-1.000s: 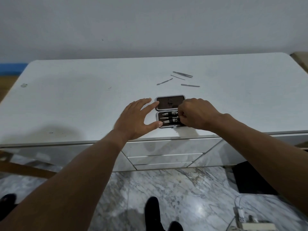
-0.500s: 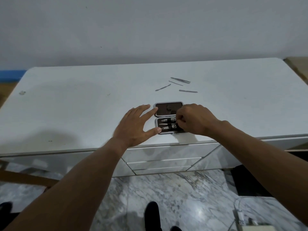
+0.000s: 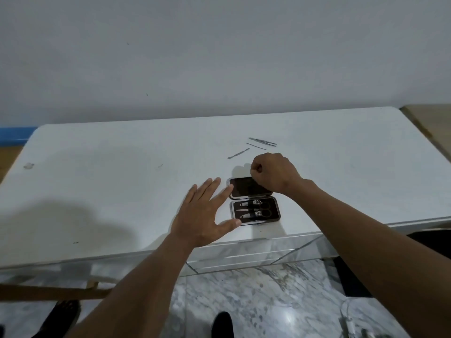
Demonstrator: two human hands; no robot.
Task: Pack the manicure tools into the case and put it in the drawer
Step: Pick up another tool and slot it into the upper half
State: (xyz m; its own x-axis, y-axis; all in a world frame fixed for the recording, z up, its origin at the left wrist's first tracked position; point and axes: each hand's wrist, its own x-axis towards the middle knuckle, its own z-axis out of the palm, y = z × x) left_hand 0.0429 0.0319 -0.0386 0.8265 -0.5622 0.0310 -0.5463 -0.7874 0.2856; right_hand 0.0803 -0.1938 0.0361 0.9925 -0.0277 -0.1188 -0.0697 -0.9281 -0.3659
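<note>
The manicure case lies open near the front edge of the white tabletop (image 3: pixel 122 191). Its dark lid (image 3: pixel 244 189) lies flat behind the base (image 3: pixel 273 212), which holds clippers and small scissors under straps. My left hand (image 3: pixel 205 215) is spread flat beside the case, with the thumb touching the base's near left corner. My right hand (image 3: pixel 273 174) hovers over the lid's far right corner with its fingers curled shut, and nothing shows between them. Behind it lie loose tweezers (image 3: pixel 263 141), a thin probe (image 3: pixel 256 146) and a cuticle pusher (image 3: pixel 238 153).
Mirrored drawer fronts (image 3: pixel 244 259) sit under the tabletop edge, just below the case. A small chip (image 3: pixel 28 165) lies at the far left of the top. Below are a marble floor, my feet and a white cable (image 3: pixel 349 323). A wooden surface (image 3: pixel 429 123) adjoins at the right.
My right hand left the case's base and moved back to where a fourth loose tool lay; that tool is now hidden. The tools in the base are uncovered. The left hand stayed put.
</note>
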